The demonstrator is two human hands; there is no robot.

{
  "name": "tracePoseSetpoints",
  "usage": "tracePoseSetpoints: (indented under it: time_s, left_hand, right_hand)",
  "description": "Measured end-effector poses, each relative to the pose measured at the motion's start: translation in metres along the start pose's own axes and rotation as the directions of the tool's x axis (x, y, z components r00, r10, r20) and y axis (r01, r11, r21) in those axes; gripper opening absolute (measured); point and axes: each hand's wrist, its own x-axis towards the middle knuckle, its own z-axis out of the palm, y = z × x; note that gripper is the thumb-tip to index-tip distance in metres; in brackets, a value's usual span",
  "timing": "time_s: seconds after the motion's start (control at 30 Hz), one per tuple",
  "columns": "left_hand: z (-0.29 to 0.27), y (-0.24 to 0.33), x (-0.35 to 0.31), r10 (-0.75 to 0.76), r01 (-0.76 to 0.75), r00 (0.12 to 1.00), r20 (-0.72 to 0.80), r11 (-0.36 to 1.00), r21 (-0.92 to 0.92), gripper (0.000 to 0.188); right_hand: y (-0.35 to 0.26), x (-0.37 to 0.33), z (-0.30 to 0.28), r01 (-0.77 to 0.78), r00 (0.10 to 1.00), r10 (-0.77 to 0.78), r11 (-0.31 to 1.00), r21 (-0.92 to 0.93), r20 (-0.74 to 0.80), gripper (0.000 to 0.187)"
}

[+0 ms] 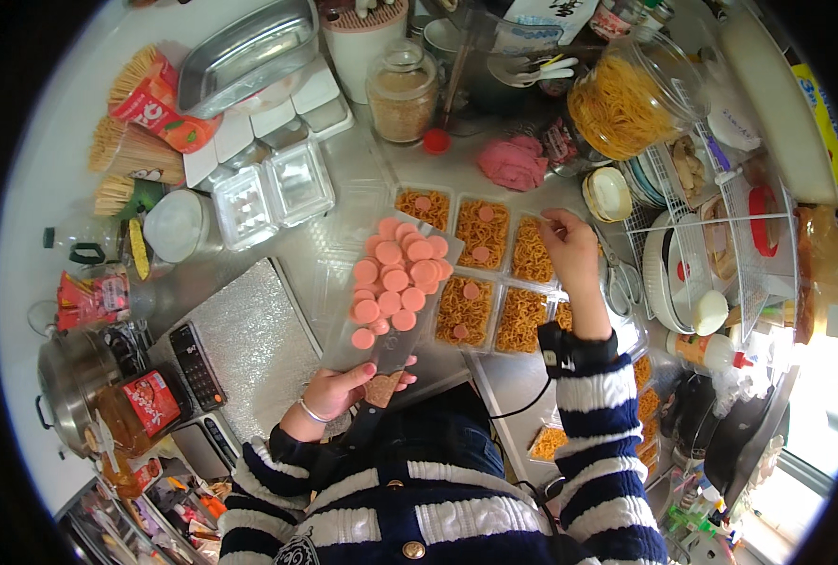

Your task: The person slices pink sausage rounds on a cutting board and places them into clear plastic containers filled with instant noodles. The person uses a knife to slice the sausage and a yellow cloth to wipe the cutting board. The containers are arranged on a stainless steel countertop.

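My left hand (336, 395) is closed round the handle of a cleaver (392, 353), held flat. Its broad blade carries a heap of round pink sausage slices (392, 281). Ahead and to the right are clear boxes of noodles (481, 229), standing in rows. Several of these have pink slices lying on the noodles. My right hand (569, 243) hovers over the right-hand box of the far row (530, 254), fingers drawn together and pointing down. Whatever its fingertips may hold is hidden.
An open lidded clear box (298, 184) and a silver mat (240, 325) lie to the left. Glass jars (402, 99) and a pink cloth (513, 165) stand behind the boxes. A white wire rack (711, 254) with dishes borders the right side. More noodle boxes (548, 443) sit near my right sleeve.
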Motion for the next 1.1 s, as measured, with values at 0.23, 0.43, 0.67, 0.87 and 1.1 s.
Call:
tracePoseSetpoints:
  time_s: [0.23, 0.43, 0.67, 0.87, 1.1]
  left_hand:
    - [0.008, -0.004, 0.007, -0.017, 0.017, 0.999, 0.032, 1.0, 0.019, 0.057]
    - [0.008, -0.003, 0.01, -0.061, 0.062, 0.996, 0.064, 0.998, -0.003, 0.055]
    - [0.01, -0.008, 0.015, -0.074, 0.078, 0.991, 0.108, 0.997, -0.027, 0.054]
    - [0.017, -0.009, 0.02, -0.053, 0.055, 0.993, 0.105, 0.998, -0.02, 0.053]
    - [0.014, -0.007, 0.018, -0.056, 0.057, 0.995, 0.083, 0.998, -0.01, 0.055]
  right_hand:
    - [-0.102, -0.071, 0.001, 0.443, 0.881, -0.46, 0.884, 0.148, 0.109, 0.02]
    - [-0.111, -0.084, 0.004, 0.461, 0.879, -0.453, 0.887, -0.027, 0.146, 0.02]
    - [-0.101, -0.09, 0.006, 0.502, 0.853, -0.502, 0.864, 0.036, 0.146, 0.016]
    - [-0.102, -0.088, 0.001, 0.394, 0.891, -0.413, 0.91, 0.13, 0.189, 0.017]
    - [-0.085, -0.085, -0.016, -0.049, 0.945, -0.162, 0.787, 0.614, 0.284, 0.014]
